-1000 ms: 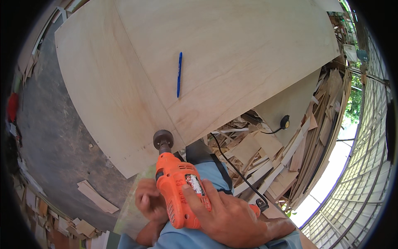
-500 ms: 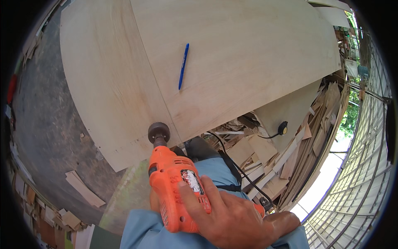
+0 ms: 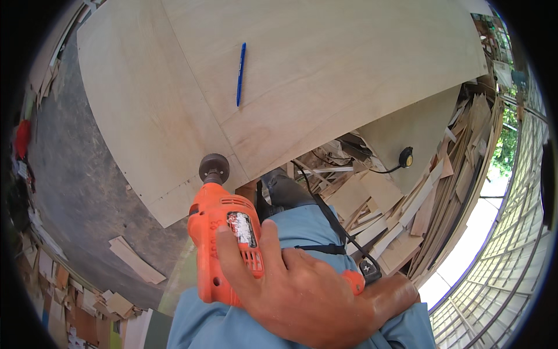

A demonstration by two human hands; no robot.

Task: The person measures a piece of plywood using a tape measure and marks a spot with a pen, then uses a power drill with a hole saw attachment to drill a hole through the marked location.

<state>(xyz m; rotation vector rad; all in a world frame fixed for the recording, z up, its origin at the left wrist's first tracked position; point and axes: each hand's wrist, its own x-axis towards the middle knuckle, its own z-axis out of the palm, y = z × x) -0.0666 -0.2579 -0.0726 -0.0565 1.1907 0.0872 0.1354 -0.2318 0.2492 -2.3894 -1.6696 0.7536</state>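
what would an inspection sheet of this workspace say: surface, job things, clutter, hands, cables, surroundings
Surface: wide pale plywood sheet with faint brown staining; slender blue pen lying on it.
Job's things: orange plastic power drill, its dark round cutter at the sheet; contact unclear.
Clutter: pale, flat wooden offcuts heaped at right, more at lower left.
Hands: right hand grips the drill; left hand seems mostly hidden behind it.
Cables: black cable leads toward the drill's handle; thin black cord meets a round black-and-yellow object.
Surroundings: grey, stained floor at left; pale metal-grid wall and green foliage at right.
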